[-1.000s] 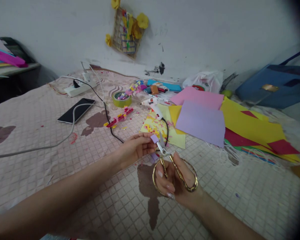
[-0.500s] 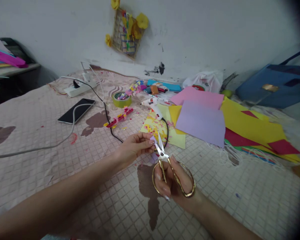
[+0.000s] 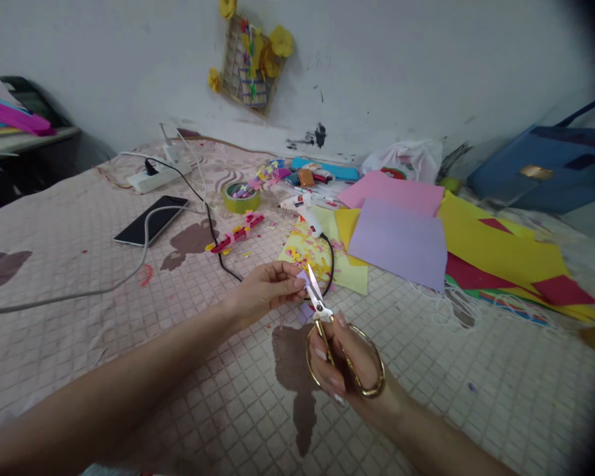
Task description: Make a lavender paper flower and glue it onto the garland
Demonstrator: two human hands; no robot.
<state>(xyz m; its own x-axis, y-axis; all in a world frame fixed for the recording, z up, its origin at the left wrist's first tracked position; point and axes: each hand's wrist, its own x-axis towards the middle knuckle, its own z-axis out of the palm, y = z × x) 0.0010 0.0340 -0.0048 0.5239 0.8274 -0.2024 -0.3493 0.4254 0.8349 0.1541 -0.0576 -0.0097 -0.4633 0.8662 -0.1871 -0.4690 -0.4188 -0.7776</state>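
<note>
So there's a tiny lilac paper piece (image 3: 303, 276) just below the centre of the frame, flat with straight-looking edges, pinched between the left hand's (image 3: 272, 291) thumb and fingers. Gold-handled metal scissors (image 3: 320, 307) have slim, shiny blades slightly open right by it. The right hand (image 3: 352, 363) reaches up from lower right, fingers curled around the loops, over a checked beige cloth (image 3: 218, 410) with brown patches.

Partly Concealed and Cropped Items

Lilac piece (image 3: 304, 277): 1, partly hidden by left hand (image 3: 268, 291). Blue bag (image 3: 550, 158): 1, cut off, right edge. Yellow flower (image 3: 227, 7): 1, cropped, top edge. Paper scraps (image 3: 301, 254): too small to count. Wall marks (image 3: 318, 63): faint, illegible.
</note>
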